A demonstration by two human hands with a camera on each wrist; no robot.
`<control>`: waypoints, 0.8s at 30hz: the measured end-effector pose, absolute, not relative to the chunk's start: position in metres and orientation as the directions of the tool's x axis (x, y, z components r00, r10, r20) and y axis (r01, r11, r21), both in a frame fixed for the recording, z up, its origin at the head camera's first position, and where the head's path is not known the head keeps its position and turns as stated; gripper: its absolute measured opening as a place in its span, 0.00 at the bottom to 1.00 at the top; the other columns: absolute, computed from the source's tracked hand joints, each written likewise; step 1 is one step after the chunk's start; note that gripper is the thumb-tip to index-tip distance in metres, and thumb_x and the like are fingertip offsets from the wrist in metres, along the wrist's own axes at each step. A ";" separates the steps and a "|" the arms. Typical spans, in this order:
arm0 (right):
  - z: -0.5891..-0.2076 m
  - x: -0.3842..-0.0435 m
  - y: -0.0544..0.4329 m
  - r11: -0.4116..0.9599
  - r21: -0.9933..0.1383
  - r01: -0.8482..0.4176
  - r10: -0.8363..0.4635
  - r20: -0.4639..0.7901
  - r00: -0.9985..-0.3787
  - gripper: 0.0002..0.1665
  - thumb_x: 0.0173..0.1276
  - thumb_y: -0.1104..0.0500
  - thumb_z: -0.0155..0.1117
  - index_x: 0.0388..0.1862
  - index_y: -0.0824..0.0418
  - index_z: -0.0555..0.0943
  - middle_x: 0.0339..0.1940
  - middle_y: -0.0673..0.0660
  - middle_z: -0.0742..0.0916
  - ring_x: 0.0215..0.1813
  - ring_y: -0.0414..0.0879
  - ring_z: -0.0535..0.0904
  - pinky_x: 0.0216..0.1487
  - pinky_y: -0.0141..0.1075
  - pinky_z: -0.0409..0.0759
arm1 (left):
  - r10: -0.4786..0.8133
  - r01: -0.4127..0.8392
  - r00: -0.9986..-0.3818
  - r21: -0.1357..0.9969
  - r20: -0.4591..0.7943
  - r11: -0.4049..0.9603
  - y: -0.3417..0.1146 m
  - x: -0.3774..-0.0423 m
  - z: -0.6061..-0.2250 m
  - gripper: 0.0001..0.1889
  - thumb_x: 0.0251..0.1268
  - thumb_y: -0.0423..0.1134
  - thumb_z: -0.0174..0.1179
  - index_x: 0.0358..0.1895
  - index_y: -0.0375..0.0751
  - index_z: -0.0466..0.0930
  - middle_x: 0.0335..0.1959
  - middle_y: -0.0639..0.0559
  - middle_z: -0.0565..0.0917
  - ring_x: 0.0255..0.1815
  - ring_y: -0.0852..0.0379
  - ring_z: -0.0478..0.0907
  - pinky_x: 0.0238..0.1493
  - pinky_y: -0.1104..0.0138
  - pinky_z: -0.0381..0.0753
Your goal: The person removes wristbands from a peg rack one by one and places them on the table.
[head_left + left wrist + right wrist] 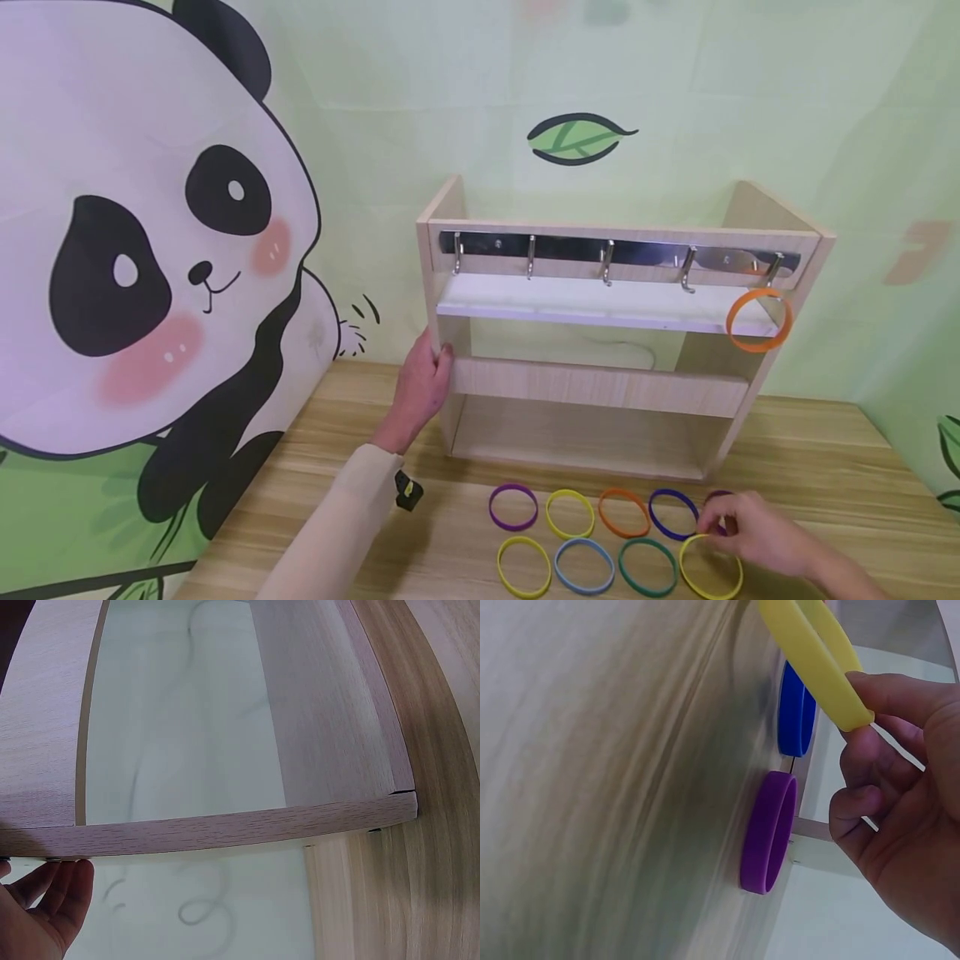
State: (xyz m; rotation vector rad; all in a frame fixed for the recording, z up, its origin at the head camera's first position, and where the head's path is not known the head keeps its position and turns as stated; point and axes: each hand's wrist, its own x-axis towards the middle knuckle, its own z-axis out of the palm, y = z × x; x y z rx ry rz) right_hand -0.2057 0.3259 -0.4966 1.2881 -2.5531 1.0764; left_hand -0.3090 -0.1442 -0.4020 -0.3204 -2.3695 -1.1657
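In the head view my left hand (422,387) holds the left side panel of a wooden hook rack (600,387). The left wrist view shows its fingers (71,892) against that panel. My right hand (753,529), over the lower right of the table, pinches a yellow silicone wristband (712,571) between thumb and fingers. The right wrist view shows this yellow band (817,664) tilted up. A purple wristband (769,832) and a blue wristband (795,712) lie close by. The purple one is partly hidden by my right hand in the head view.
A metal strip with several hooks (607,258) spans the rack's top; an orange wristband (731,329) hangs from the rightmost. Further wristbands, including purple (491,508), orange (624,533), light blue (558,575) and green (624,575), lie in two rows before the rack.
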 end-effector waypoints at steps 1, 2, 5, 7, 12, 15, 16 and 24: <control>-0.497 -0.206 0.326 0.394 -0.552 -0.735 -0.675 0.369 -0.639 0.17 0.54 0.77 0.77 0.32 0.57 0.85 0.29 0.43 0.82 0.33 0.27 0.73 0.24 0.28 0.73 | 0.000 0.405 -0.859 0.681 0.511 0.610 -0.144 -0.309 -0.402 0.25 0.81 0.40 0.45 0.74 0.30 0.68 0.64 0.29 0.79 0.63 0.34 0.79 0.64 0.38 0.80; -0.498 -0.206 0.326 0.390 -0.551 -0.738 -0.677 0.371 -0.635 0.17 0.54 0.77 0.78 0.32 0.57 0.85 0.29 0.43 0.82 0.33 0.27 0.73 0.25 0.28 0.73 | 0.000 0.405 -0.860 0.682 0.510 0.609 -0.144 -0.309 -0.402 0.25 0.81 0.40 0.45 0.74 0.30 0.68 0.64 0.29 0.79 0.63 0.34 0.79 0.64 0.38 0.80; -0.500 -0.207 0.327 0.392 -0.542 -0.743 -0.680 0.374 -0.631 0.17 0.53 0.77 0.79 0.31 0.57 0.85 0.28 0.43 0.81 0.34 0.27 0.72 0.25 0.28 0.73 | -0.002 0.402 -0.861 0.682 0.509 0.611 -0.144 -0.310 -0.402 0.25 0.81 0.40 0.45 0.74 0.30 0.68 0.64 0.29 0.79 0.63 0.34 0.80 0.64 0.38 0.80; -0.502 -0.207 0.327 0.401 -0.531 -0.746 -0.681 0.372 -0.631 0.17 0.52 0.76 0.79 0.30 0.56 0.85 0.28 0.42 0.80 0.33 0.27 0.72 0.25 0.28 0.72 | -0.004 0.399 -0.861 0.682 0.508 0.613 -0.144 -0.310 -0.402 0.26 0.81 0.40 0.45 0.74 0.30 0.68 0.64 0.29 0.79 0.63 0.34 0.80 0.63 0.38 0.81; -0.503 -0.207 0.328 0.427 -0.515 -0.743 -0.682 0.356 -0.639 0.17 0.52 0.76 0.80 0.30 0.56 0.85 0.27 0.41 0.79 0.32 0.28 0.72 0.25 0.28 0.72 | -0.005 0.402 -0.859 0.681 0.511 0.612 -0.144 -0.311 -0.403 0.26 0.80 0.40 0.45 0.73 0.30 0.68 0.63 0.29 0.80 0.62 0.33 0.80 0.62 0.38 0.81; -0.504 -0.208 0.329 0.433 -0.507 -0.745 -0.686 0.351 -0.638 0.17 0.52 0.75 0.80 0.30 0.56 0.85 0.27 0.41 0.79 0.32 0.29 0.72 0.26 0.28 0.72 | -0.004 0.405 -0.858 0.681 0.514 0.610 -0.144 -0.311 -0.403 0.25 0.81 0.40 0.45 0.73 0.30 0.68 0.63 0.29 0.80 0.63 0.34 0.80 0.63 0.38 0.81; -0.504 -0.208 0.329 0.435 -0.503 -0.747 -0.688 0.350 -0.636 0.17 0.52 0.75 0.80 0.30 0.56 0.85 0.27 0.41 0.79 0.32 0.29 0.72 0.26 0.28 0.72 | -0.004 0.405 -0.858 0.681 0.513 0.610 -0.144 -0.311 -0.403 0.25 0.81 0.40 0.45 0.73 0.29 0.68 0.63 0.29 0.80 0.63 0.34 0.80 0.63 0.38 0.81; -0.503 -0.208 0.328 0.470 -0.494 -0.731 -0.687 0.316 -0.655 0.16 0.53 0.73 0.79 0.30 0.55 0.85 0.29 0.39 0.80 0.33 0.28 0.72 0.27 0.29 0.73 | 0.000 0.399 -0.861 0.677 0.508 0.618 -0.144 -0.310 -0.403 0.25 0.81 0.39 0.45 0.73 0.29 0.68 0.64 0.29 0.79 0.63 0.34 0.80 0.63 0.38 0.81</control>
